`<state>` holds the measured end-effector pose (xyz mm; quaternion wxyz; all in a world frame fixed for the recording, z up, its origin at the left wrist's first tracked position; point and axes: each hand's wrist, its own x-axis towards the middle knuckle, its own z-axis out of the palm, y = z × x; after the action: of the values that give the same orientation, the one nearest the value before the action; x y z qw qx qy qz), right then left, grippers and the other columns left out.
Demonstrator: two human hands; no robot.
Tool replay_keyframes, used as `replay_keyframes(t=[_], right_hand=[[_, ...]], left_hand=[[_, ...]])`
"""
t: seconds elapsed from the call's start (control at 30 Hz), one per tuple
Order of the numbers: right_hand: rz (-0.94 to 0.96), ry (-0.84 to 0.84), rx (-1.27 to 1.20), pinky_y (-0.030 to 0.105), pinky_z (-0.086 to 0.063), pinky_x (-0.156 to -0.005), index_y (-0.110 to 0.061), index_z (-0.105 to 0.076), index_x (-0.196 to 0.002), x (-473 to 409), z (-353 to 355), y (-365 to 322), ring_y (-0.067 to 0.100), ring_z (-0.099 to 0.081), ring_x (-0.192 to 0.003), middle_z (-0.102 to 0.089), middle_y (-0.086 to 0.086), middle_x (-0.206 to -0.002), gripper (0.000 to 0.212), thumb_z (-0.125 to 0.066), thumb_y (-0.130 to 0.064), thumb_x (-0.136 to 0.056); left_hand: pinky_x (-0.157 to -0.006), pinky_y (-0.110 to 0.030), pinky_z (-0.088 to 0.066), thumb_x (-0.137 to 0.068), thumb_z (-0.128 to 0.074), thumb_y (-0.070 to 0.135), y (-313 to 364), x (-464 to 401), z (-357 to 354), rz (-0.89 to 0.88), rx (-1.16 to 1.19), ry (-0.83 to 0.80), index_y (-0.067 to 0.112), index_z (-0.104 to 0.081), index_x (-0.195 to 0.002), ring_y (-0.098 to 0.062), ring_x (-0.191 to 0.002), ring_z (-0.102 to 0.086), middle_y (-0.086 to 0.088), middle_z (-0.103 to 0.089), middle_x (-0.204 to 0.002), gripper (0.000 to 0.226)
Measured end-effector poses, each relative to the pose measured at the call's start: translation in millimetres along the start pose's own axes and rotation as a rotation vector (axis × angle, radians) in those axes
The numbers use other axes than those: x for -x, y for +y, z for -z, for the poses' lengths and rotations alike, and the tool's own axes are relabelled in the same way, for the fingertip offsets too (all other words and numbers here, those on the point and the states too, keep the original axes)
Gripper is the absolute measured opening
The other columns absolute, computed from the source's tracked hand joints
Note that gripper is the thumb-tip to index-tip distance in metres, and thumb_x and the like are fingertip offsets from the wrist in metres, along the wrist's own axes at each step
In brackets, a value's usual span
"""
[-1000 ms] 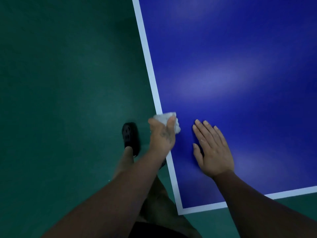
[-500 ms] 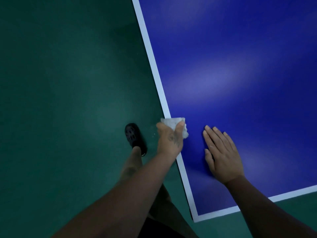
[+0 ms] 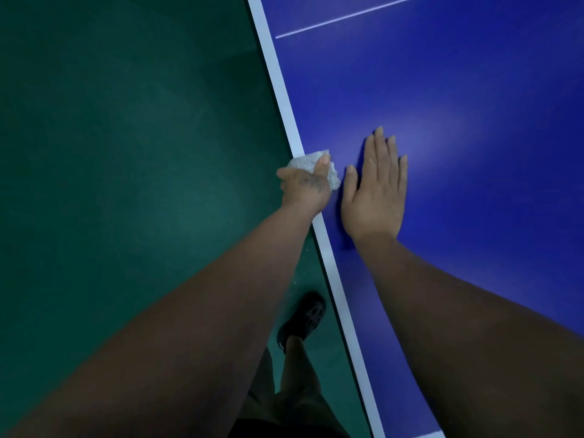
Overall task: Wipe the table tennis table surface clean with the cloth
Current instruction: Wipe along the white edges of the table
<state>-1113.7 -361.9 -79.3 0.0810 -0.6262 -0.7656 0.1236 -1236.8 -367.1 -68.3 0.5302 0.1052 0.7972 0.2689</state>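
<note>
The blue table tennis table (image 3: pixel 458 90) fills the right side, with a white stripe along its left edge. My left hand (image 3: pixel 305 189) grips a crumpled white cloth (image 3: pixel 308 161) and presses it onto that white edge stripe. Most of the cloth is hidden under the fingers. Just to the right, my right hand (image 3: pixel 376 191) lies flat on the blue surface, palm down, fingers spread slightly, holding nothing.
Dark green floor (image 3: pixel 126 184) lies left of the table. My foot in a black shoe (image 3: pixel 303 317) stands close beside the table edge. A thin white centre line (image 3: pixel 347 15) crosses the table at the top. The table's near corner is at the bottom right.
Both hands have slid forward along the left edge, away from the near corner, which has dropped to the frame's bottom. The centre line has come into view. The left hand still holds the cloth.
</note>
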Motion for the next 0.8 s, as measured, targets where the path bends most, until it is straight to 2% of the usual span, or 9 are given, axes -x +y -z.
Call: replay_keyframes(t=[0.1, 0.2, 0.37, 0.47, 0.57, 0.63, 0.73, 0.77, 0.8], right_hand=[[-0.01, 0.033, 0.023, 0.046, -0.01, -0.134, -0.01, -0.028, -0.168, -1.2, -2.7, -3.5, 0.02, -0.012, -0.165, -0.021, 0.002, -0.177, 0.059, -0.034, -0.035, -0.115], [-0.004, 0.074, 0.018, 0.048, -0.015, -0.134, -0.01, -0.033, -0.166, -0.4, -3.2, -3.4, 0.021, -0.017, -0.165, -0.026, 0.002, -0.176, 0.058, -0.039, -0.032, -0.114], [0.005, 0.106, 0.028, 0.051, -0.019, -0.132, -0.007, -0.037, -0.164, -1.8, -7.1, -2.2, 0.023, -0.021, -0.164, -0.031, 0.005, -0.174, 0.057, -0.044, -0.03, -0.112], [0.002, 0.116, 0.03, 0.052, -0.021, -0.132, -0.006, -0.039, -0.163, -2.9, -8.2, -2.6, 0.024, -0.023, -0.163, -0.032, 0.006, -0.173, 0.057, -0.046, -0.029, -0.111], [0.007, 0.117, 0.033, 0.053, -0.021, -0.131, -0.006, -0.038, -0.163, -2.4, -9.5, -2.0, 0.024, -0.023, -0.163, -0.032, 0.006, -0.173, 0.057, -0.045, -0.029, -0.111], [0.008, 0.118, 0.04, 0.054, -0.022, -0.131, -0.006, -0.039, -0.163, -1.2, -9.2, -0.9, 0.025, -0.023, -0.163, -0.032, 0.006, -0.173, 0.057, -0.045, -0.029, -0.111], [0.01, 0.121, 0.041, 0.054, -0.023, -0.131, -0.006, -0.04, -0.162, -2.3, -10.0, -1.2, 0.026, -0.024, -0.163, -0.033, 0.007, -0.173, 0.057, -0.046, -0.028, -0.11], [0.009, 0.123, 0.04, 0.054, -0.023, -0.131, -0.006, -0.04, -0.162, -2.5, -10.4, -1.3, 0.026, -0.025, -0.163, -0.033, 0.007, -0.173, 0.057, -0.047, -0.028, -0.11], [0.006, 0.124, 0.04, 0.054, -0.023, -0.131, -0.006, -0.04, -0.162, -2.4, -10.6, -0.9, 0.025, -0.025, -0.162, -0.033, 0.007, -0.173, 0.058, -0.047, -0.027, -0.109]], left_hand=[[-0.099, -0.037, -0.048, -0.102, -0.056, 0.061, 24.2, -23.2, 10.3, -0.01, 0.036, 0.006, 0.006, -0.025, -0.14, -0.028, -0.125, -0.057, -0.015, -0.049, -0.147, 0.074], [-0.096, -0.032, -0.042, -0.103, -0.055, 0.062, 50.5, -42.1, 20.0, 0.009, 0.032, -0.009, 0.005, -0.024, -0.144, -0.028, -0.128, -0.055, -0.015, -0.047, -0.15, 0.077], [-0.094, -0.031, -0.039, -0.104, -0.051, 0.062, 84.7, -70.2, 36.7, -0.02, 0.009, -0.018, 0.004, -0.022, -0.146, -0.023, -0.112, -0.048, -0.015, -0.047, -0.15, 0.078], [-0.094, -0.029, -0.037, -0.105, -0.049, 0.061, 107.4, -87.0, 46.0, -0.02, 0.001, -0.014, 0.002, -0.02, -0.149, -0.021, -0.11, -0.046, -0.015, -0.047, -0.149, 0.078], [-0.092, -0.028, -0.038, -0.105, -0.05, 0.062, 124.0, -95.9, 53.5, -0.044, 0.035, 0.009, 0.002, -0.021, -0.149, -0.021, -0.109, -0.049, -0.011, -0.049, -0.14, 0.08], [-0.093, -0.03, -0.042, -0.104, -0.054, 0.06, 117.8, -95.4, 52.2, -0.056, 0.052, 0.022, 0.002, -0.024, -0.149, -0.023, -0.112, -0.054, -0.011, -0.051, -0.139, 0.08], [-0.086, -0.032, -0.048, -0.093, -0.061, 0.074, 78.0, -71.2, 39.3, -0.076, 0.066, 0.044, -0.009, -0.038, -0.139, -0.036, -0.107, -0.064, -0.027, -0.058, -0.133, 0.097], [-0.083, -0.033, -0.049, -0.088, -0.062, 0.079, 58.9, -57.9, 33.3, -0.059, 0.059, 0.015, -0.01, -0.039, -0.135, -0.038, -0.104, -0.064, -0.03, -0.058, -0.129, 0.103], [-0.086, -0.034, -0.05, -0.09, -0.063, 0.075, 41.9, -36.9, 26.4, -0.006, 0.051, -0.038, -0.006, -0.037, -0.135, -0.036, -0.105, -0.064, -0.026, -0.056, -0.129, 0.096]])
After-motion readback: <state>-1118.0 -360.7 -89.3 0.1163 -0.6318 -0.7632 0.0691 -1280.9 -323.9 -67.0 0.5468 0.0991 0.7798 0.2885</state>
